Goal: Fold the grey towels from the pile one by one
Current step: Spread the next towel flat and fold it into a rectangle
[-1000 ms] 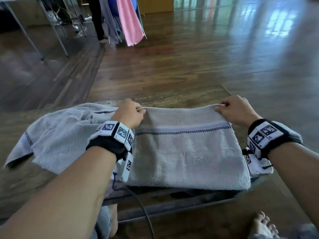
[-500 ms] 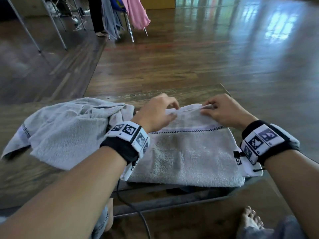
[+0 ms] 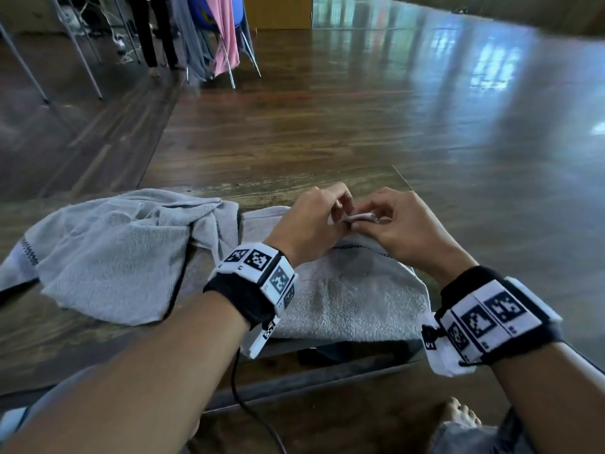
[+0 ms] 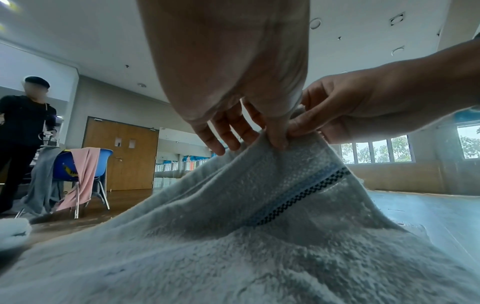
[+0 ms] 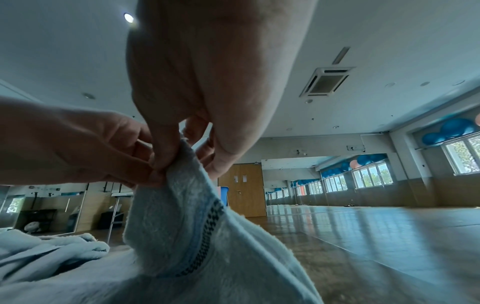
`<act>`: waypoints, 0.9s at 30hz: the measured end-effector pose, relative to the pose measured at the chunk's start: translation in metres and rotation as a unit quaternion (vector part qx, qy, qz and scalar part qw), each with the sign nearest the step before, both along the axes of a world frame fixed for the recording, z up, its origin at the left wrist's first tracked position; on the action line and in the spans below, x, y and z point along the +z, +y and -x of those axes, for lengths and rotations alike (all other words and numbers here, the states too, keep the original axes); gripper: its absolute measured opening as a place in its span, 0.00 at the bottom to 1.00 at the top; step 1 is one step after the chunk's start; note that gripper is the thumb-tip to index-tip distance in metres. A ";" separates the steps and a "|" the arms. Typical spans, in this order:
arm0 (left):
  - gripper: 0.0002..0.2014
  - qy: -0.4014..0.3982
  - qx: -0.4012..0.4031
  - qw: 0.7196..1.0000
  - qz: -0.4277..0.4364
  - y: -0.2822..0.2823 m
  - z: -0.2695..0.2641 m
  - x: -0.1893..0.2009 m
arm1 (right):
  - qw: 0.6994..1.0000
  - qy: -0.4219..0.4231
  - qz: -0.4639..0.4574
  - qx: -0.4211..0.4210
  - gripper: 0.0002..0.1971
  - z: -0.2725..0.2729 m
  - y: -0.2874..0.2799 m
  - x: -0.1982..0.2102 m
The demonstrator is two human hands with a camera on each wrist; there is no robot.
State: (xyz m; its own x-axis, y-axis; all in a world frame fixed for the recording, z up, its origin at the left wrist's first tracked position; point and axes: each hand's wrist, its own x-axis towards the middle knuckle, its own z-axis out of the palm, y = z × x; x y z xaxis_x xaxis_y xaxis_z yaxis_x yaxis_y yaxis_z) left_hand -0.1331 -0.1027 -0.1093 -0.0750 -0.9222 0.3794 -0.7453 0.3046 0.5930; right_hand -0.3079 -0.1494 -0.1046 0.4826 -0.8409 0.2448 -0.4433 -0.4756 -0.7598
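- Right now your left hand (image 3: 314, 221) and right hand (image 3: 401, 229) meet above the far edge of the grey towel (image 3: 353, 299), and each grip pinches that hem; the two far corners are brought together between your fingertips (image 4: 279, 139) and lifted off the surface (image 3: 82, 335).
- The towel's near part lies flat at the near edge of the surface, with the striped band (image 4: 298, 197) rising toward your hands.
- Your hold looks shallow. Judging from the wrist views, only the tips clamp the hem, so a quick pull could let one layer slide out and the corners would part.
- If you pass both corners to one hand, that seems the riskiest moment; a loose layer may drop and the fold will come out skewed.
- The cloth below your hands bunches into a ridge rather than a clean crease. Lay it down like that and the halves probably will not line up, leaving a lump in the fold.
- The near edge sits right at the rim of the surface, so dragging toward yourself could tip the whole towel over the rim toward the floor (image 3: 360, 126).
- The crumpled pile (image 3: 108, 253) lies just beside the towel on your left and seems to touch it; a sweep leftward could catch it and tangle the two.
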 end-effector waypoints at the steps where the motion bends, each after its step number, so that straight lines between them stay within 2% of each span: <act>1: 0.09 0.003 0.005 1.000 -0.009 -0.001 0.000 0.002 | 1.000 -0.003 0.000 -0.002 0.06 0.000 0.000 0.000; 4: 0.05 0.014 0.020 0.999 -0.036 -0.002 -0.003 0.010 | 1.000 0.000 -0.015 -0.011 0.09 0.001 -0.002 0.001; 6: 0.06 0.000 0.011 0.998 -0.065 -0.002 -0.006 0.015 | 0.999 0.002 -0.037 -0.016 0.07 0.004 -0.004 0.003; 8: 0.10 -0.022 -0.016 0.990 -0.138 -0.002 -0.009 0.018 | 0.999 0.008 -0.036 -0.032 0.02 0.009 -0.009 0.005; 10: 0.11 -0.003 -0.054 0.974 -0.219 0.001 -0.010 0.020 | 0.997 0.016 -0.021 -0.070 0.07 0.014 -0.018 0.004; 12: 0.10 0.024 -0.080 0.963 -0.257 0.004 -0.009 0.020 | 0.995 0.011 -0.015 -0.095 0.09 0.016 -0.023 0.003; 14: 0.13 0.031 -0.076 0.966 -0.244 0.005 -0.008 0.019 | 0.996 -0.001 -0.015 -0.085 0.10 0.015 -0.025 0.001; 17: 0.09 0.018 -0.048 0.982 -0.183 0.003 -0.008 0.018 | 0.998 -0.017 -0.025 -0.048 0.11 0.011 -0.021 -0.002; 21: 0.09 0.023 -0.014 0.994 -0.105 0.001 -0.011 0.016 | 0.997 -0.044 -0.019 -0.062 0.18 0.003 -0.023 -0.007; 27: 0.08 0.032 0.028 0.998 -0.055 -0.001 -0.015 0.014 | 0.993 -0.085 -0.031 -0.076 0.11 -0.001 -0.027 -0.009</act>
State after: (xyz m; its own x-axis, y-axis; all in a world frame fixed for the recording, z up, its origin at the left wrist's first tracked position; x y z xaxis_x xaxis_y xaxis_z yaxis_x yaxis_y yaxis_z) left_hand -0.1184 -0.1041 -0.0949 -0.0021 -0.9607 0.2778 -0.7190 0.1945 0.6673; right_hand -0.3071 -0.1764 -0.1135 0.3041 -0.9172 0.2574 -0.3690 -0.3625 -0.8558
